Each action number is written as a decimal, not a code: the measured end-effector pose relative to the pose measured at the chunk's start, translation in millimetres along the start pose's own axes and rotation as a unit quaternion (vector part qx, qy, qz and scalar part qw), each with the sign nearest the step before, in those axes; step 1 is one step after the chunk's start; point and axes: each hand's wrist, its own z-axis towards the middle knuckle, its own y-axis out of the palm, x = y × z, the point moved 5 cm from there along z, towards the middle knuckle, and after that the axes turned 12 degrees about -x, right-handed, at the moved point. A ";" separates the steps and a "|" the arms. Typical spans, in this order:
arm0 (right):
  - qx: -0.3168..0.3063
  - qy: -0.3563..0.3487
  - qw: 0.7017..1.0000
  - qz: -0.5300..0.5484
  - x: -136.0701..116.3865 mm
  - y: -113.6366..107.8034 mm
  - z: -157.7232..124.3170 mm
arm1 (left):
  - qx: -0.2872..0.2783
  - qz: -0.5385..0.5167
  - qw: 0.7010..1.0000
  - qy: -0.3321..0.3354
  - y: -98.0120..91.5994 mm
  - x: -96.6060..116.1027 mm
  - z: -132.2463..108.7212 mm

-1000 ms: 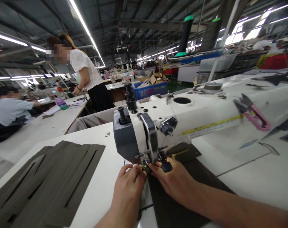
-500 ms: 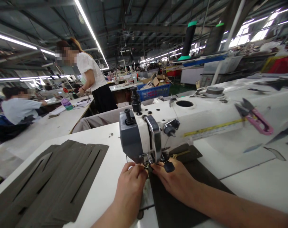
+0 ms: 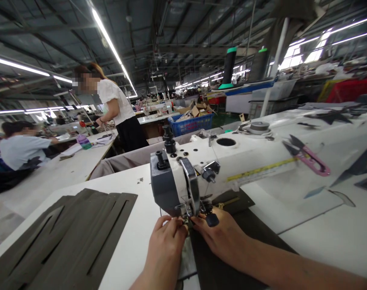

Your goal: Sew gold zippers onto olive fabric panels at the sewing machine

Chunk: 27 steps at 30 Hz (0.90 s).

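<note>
While pinching at something tiny right under the needle of a white sewing machine (image 3: 179,177), left hand (image 3: 167,245) with fingers curled in and tips pressed close together. Too small and too hidden to tell just what those fingers (image 3: 175,222) hold. Right hand (image 3: 222,237) palm down and half curled, not spread wide, with fingertips just beside the left fingertips at the needle. Side of that hand lying on a dark green cloth (image 3: 222,264), but no way to tell if pinching or only touching.

Dark green cloth flat and smooth, right under the needle of the white sewing machine and running toward the near edge of the white table (image 3: 127,181). Thin gold strip (image 3: 228,202) on a dark flap just behind the needle. Small black knob (image 3: 212,220) right next to the right hand.

Left arm (image 3: 159,276) coming straight up from below the needle. Right arm (image 3: 292,268) stretching long and low from the right side, with the wrist a little bent.

Left of the machine, a pile of dark green cut pieces (image 3: 65,231) with long slots. Right of it, pink snips (image 3: 306,160) and a yellow tape measure (image 3: 262,171). Far behind it, a blue crate (image 3: 189,125) and a person in a white shirt (image 3: 113,100), standing at another table.
</note>
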 end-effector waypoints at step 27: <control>-0.031 0.081 0.996 -0.006 1.4 -2.6 -1.8 | -0.007 -0.038 0.997 -0.061 -4.2 -5.3 -2.6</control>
